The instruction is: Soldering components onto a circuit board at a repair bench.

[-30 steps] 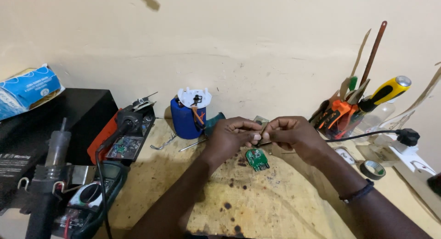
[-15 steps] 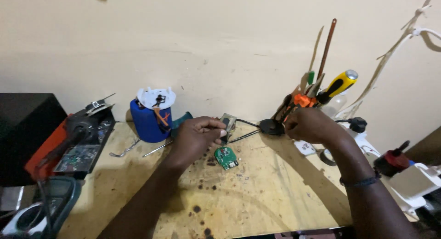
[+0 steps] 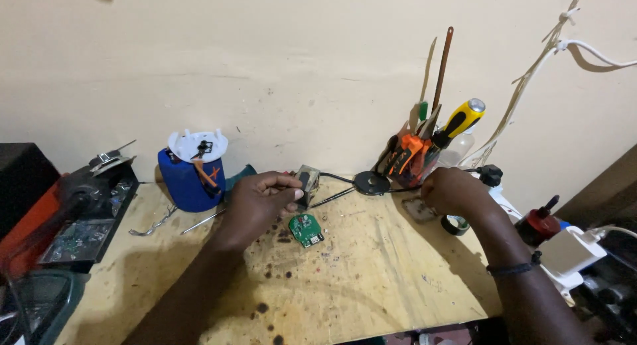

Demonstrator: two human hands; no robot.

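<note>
Head view: left hand [image 3: 262,200] pinches a small clear boxy component [image 3: 306,182] above the counter [image 3: 371,278], lifted clear for inspection, a dark wire trailing from it to a round black disc [image 3: 371,183]. Right hand [image 3: 454,192] curls by the tool holder [image 3: 415,162]; whether it grips anything I cannot tell. Below lies a green circuit board [image 3: 306,229] on stained, scorched wood.
</note>
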